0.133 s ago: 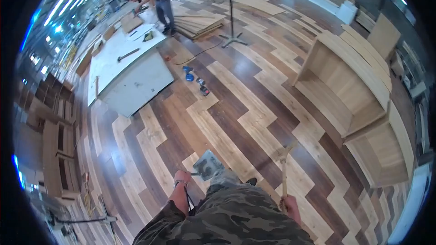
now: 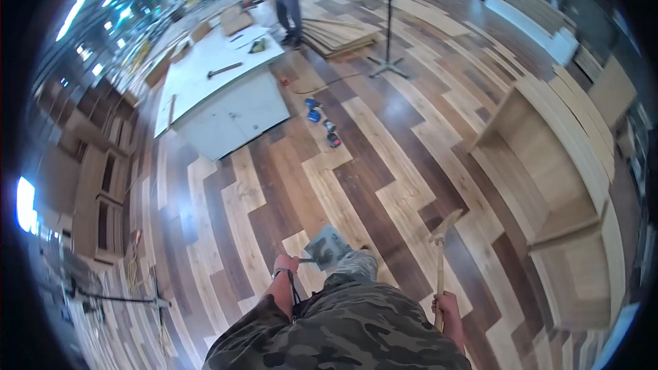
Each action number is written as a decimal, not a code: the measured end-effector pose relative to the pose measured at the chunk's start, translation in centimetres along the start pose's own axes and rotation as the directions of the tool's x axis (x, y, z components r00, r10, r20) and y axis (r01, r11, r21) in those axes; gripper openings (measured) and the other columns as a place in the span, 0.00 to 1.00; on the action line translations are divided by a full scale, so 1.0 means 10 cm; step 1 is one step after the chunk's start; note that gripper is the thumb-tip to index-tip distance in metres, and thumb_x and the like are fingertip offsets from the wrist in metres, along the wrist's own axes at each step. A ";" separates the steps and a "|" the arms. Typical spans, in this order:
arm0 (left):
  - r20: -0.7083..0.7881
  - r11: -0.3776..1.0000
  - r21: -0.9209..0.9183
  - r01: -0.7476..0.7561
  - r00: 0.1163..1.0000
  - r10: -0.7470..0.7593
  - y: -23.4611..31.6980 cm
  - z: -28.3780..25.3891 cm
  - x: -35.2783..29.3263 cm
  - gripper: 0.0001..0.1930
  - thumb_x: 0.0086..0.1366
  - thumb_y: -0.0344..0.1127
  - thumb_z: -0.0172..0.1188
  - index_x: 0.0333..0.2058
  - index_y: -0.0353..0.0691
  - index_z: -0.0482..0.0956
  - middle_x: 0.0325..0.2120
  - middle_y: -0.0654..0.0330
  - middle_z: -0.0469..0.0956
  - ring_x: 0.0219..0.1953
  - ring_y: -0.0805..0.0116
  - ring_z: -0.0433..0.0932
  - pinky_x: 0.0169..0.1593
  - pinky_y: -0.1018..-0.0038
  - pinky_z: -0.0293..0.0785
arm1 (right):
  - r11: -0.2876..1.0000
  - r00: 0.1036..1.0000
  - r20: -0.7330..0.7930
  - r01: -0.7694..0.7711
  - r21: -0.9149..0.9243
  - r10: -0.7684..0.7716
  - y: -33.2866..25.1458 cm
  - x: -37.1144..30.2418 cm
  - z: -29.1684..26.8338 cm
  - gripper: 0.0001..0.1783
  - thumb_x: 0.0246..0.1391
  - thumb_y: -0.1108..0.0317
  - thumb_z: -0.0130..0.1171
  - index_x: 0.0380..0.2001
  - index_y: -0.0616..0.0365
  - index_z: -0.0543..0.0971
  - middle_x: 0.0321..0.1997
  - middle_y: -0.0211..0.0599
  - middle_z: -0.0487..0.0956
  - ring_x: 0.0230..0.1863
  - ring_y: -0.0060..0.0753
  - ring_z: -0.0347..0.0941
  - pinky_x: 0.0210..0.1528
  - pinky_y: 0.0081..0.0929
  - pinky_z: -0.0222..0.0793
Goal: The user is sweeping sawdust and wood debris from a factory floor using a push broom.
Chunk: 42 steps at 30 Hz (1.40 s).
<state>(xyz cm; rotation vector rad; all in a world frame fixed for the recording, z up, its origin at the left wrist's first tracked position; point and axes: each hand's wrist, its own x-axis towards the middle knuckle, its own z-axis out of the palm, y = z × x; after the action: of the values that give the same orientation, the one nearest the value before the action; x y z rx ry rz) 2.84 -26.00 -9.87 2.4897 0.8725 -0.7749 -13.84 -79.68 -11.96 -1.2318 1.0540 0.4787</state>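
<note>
My left hand [image 2: 286,264] is closed around the short dark handle of a flat square tool [image 2: 327,247]. Its grey plate is smudged, and its exact kind is unclear. On the other side of my body, my right hand [image 2: 447,306] grips the lower part of a hammer [image 2: 440,267] with a long pale wooden handle. The hammer's head points away from me, above the floor, and is slightly blurred. Part of my shoe shows beside the square tool.
Ahead on the patterned plank floor [image 2: 384,199] lie power drills [image 2: 313,111]. A white workbench [image 2: 233,123] stands ahead left, with a person [image 2: 277,0] bending behind it. Wooden cabinets [image 2: 541,157] stand at right, shelving [image 2: 99,199] at left, and a fan stand [image 2: 388,34] farther off.
The whole view has shifted, so the bench, drills and cabinets sit farther right. My shoe has come forward into sight. Both hands keep their holds.
</note>
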 end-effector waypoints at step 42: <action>0.134 0.923 -0.352 0.152 0.985 -0.111 9.46 0.39 3.16 0.17 0.59 0.39 0.54 0.23 0.28 0.77 0.16 0.53 0.77 0.18 0.62 0.80 0.22 0.68 0.76 | 0.987 0.986 0.139 0.067 0.147 -0.087 -9.93 5.80 -1.35 0.05 0.55 0.68 0.52 0.30 0.56 0.69 0.18 0.29 0.69 0.14 0.24 0.65 0.15 0.25 0.65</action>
<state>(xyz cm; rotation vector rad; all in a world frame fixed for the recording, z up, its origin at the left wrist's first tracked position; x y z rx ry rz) 84.54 -83.11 -15.78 2.0626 1.0458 -0.7148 86.85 -136.70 -8.67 -1.0914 0.8982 0.4198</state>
